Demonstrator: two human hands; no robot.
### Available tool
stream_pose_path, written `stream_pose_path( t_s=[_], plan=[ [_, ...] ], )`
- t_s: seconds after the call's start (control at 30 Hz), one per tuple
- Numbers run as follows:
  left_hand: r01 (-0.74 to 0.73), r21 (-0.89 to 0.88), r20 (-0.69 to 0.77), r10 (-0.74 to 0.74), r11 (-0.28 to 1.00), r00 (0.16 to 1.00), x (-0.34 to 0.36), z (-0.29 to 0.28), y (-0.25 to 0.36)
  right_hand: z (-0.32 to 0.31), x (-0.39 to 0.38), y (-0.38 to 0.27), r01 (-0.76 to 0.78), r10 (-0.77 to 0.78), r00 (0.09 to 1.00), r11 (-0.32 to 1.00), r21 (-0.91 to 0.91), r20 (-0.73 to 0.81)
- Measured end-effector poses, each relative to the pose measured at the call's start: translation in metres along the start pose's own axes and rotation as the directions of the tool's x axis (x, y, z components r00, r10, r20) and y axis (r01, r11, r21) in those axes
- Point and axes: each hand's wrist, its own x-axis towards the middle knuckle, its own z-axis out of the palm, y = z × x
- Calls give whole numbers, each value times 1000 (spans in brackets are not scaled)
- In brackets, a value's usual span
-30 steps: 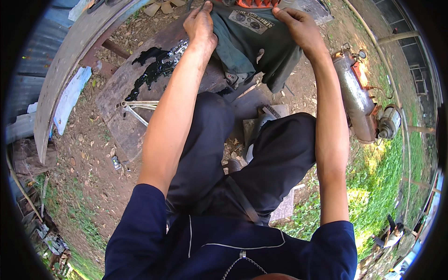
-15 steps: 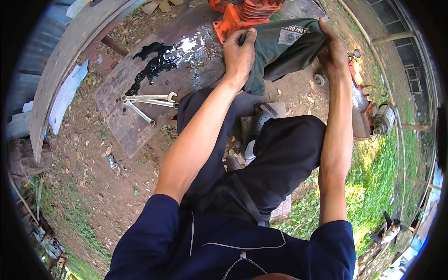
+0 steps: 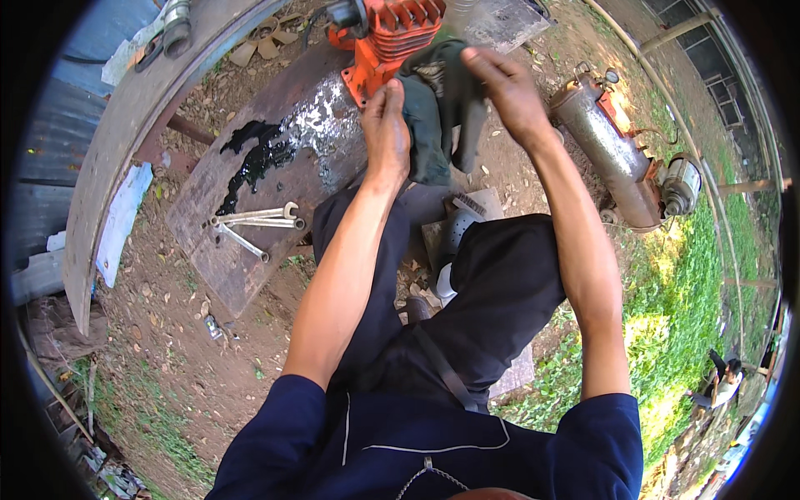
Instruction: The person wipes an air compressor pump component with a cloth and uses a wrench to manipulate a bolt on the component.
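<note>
1 green cloth, stretched earlier, now bunched, pinched by left hand and right hand

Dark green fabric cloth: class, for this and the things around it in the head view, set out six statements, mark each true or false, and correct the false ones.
1. The left hand grips the dark green fabric cloth. True.
2. The right hand rests on the person's knee. False: it is raised, at the cloth.
3. Three silver metal wrenches lie on the dark wooden board. True.
4. The glossy black liquid patch is on the board. True.
5. The grey cylindrical metal tank is at the left of the view. False: it is at the right.
6. The orange finned metal machine part is nearer the person than the wrenches. False: it is farther away.
</note>
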Motion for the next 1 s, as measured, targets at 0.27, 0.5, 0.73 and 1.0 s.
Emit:
stream_pose_path(
  t_s=[0.27,0.5,0.73,1.0],
  plan=[
    [48,215,243,-101,975,965,-20,27,35,8,8,30,251,-224,947,963,-95,229],
    [-597,655,345,519,464,782,4,24,86,7,11,31,226,-223,974,973,-54,49],
    [-462,734,249,435,498,865,13,-2,187,-23,34,61,215,-264,947,944,-249,-183],
    [-481,792,355,357,376,864,-29,17,236,-30,22,42,82,-225,915,917,-390,-335]
  ],
)
